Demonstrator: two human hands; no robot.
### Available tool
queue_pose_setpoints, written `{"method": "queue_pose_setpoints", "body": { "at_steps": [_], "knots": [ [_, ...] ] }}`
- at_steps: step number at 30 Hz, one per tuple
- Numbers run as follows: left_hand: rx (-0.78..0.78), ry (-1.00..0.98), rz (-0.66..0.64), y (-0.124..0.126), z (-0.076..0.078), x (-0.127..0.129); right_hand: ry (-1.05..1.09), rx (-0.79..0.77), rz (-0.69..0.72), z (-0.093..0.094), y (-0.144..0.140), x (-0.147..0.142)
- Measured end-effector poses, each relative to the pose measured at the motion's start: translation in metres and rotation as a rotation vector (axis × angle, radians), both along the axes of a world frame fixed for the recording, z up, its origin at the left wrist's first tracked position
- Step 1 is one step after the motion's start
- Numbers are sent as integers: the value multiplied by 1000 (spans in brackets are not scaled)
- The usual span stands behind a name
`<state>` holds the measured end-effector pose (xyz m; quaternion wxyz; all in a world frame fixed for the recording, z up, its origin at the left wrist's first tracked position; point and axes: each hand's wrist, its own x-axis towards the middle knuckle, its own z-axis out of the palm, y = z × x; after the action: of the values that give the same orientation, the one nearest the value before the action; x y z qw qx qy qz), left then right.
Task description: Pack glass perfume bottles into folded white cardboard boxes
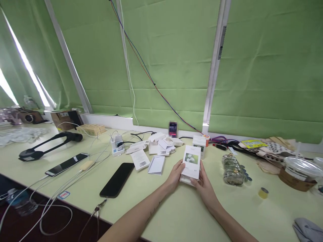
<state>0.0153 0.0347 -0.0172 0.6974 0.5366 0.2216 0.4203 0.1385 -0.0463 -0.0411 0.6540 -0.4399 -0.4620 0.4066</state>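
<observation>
Both my hands hold a small white box (192, 162) with a flower picture on its front, just above the pale green table (176, 211). My left hand (175, 175) grips its left and lower edge. My right hand (204, 183) grips its right lower edge. A folded flat white carton (156, 165) lies on the table to the left of the box. A heap of white cartons and barcode slips (161, 145) lies behind it. Another white box with an orange lid beside it (200, 141) stands just beyond.
A black phone (117, 179) lies face down at left, a second phone (67, 164) on a cable farther left, with a charger block (117, 146) and a black stand (47, 144). A glass jar (232, 169), tape roll (263, 192), lidded bowl (299, 171) and grey cloth (308, 229) lie right.
</observation>
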Motion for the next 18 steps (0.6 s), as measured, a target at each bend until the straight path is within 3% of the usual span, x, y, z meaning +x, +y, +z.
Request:
{"method": "queue_pose_setpoints", "body": {
  "at_steps": [3,6,12,18],
  "knots": [
    [109,39,18,-1,2,-1,-32,-3,93,3,5,5],
    [107,68,49,-3,4,-4,-116,-21,127,4,11,15],
    [323,165,123,1,5,-4,-559,53,-95,-4,13,36],
    [331,197,-49,6,3,-5,-659,25,-212,0,6,44]
  ]
}}
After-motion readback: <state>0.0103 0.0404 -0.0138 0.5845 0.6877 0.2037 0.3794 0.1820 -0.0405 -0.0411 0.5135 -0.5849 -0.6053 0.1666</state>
